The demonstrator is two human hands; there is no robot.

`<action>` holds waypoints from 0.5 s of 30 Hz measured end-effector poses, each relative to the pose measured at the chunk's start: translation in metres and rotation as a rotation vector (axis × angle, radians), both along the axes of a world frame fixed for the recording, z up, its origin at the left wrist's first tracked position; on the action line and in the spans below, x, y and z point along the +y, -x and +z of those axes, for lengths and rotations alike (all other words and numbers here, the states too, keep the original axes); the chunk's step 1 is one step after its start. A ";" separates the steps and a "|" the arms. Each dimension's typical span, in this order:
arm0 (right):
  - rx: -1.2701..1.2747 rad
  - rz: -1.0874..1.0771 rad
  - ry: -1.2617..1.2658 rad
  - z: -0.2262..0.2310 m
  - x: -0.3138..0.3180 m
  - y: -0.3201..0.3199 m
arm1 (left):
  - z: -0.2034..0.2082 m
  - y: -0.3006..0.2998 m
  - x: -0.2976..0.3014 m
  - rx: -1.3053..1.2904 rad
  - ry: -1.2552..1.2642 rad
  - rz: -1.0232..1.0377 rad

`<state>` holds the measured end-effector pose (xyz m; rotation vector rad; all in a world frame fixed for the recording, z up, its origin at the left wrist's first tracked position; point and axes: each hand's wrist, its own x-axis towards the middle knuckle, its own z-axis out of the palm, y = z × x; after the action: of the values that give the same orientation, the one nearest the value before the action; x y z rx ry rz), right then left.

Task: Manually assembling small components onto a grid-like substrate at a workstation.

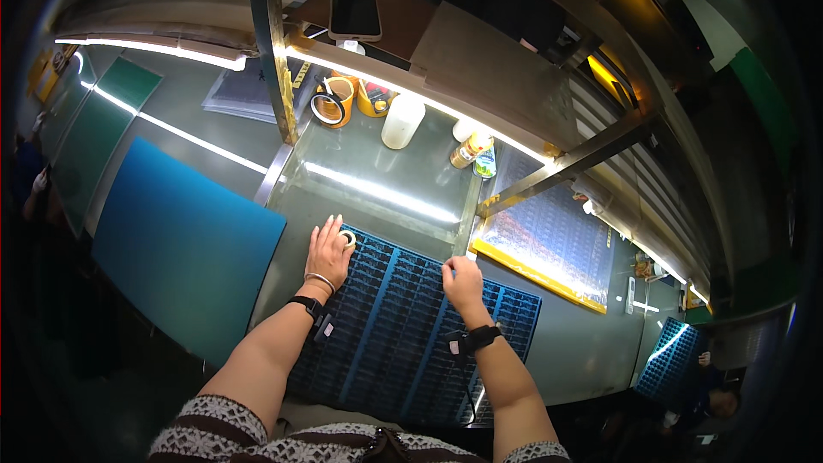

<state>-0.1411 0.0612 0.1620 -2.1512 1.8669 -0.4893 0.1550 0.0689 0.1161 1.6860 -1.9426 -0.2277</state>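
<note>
A large blue panel [387,279], with rows of small dark cells between plain strips, lies on the bench in front of me. My left hand [327,253] is at its far left corner, fingers stretched forward, and a small pale roll of tape [347,239] is held at its thumb side. Over the panel's far edge, right of the middle, my right hand [464,281] is closed in a pinch. What sits between those fingertips is too small to make out. Both wrists wear black bands with small boxes.
A plain blue sheet [184,244] lies to the left. Beyond stand a white bottle [402,122], orange tape rolls [333,103] and a yellowish bottle [470,149]. A yellow-edged clear-covered board [549,231] is at right, past a metal post [536,189]. Other people work at both far sides.
</note>
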 end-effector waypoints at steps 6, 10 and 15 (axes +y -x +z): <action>-0.131 -0.054 -0.149 0.011 -0.025 0.013 | 0.003 -0.002 0.000 0.013 -0.028 0.011; -0.133 -0.044 -0.227 0.004 -0.037 0.042 | 0.005 -0.004 0.000 0.022 -0.049 0.037; -0.119 -0.079 -0.223 0.000 -0.037 0.071 | 0.002 0.001 -0.001 0.045 -0.013 0.018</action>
<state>-0.2117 0.0240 0.1625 -1.8715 1.8509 -0.3946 0.1542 0.0680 0.1183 1.6915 -1.8957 -0.2696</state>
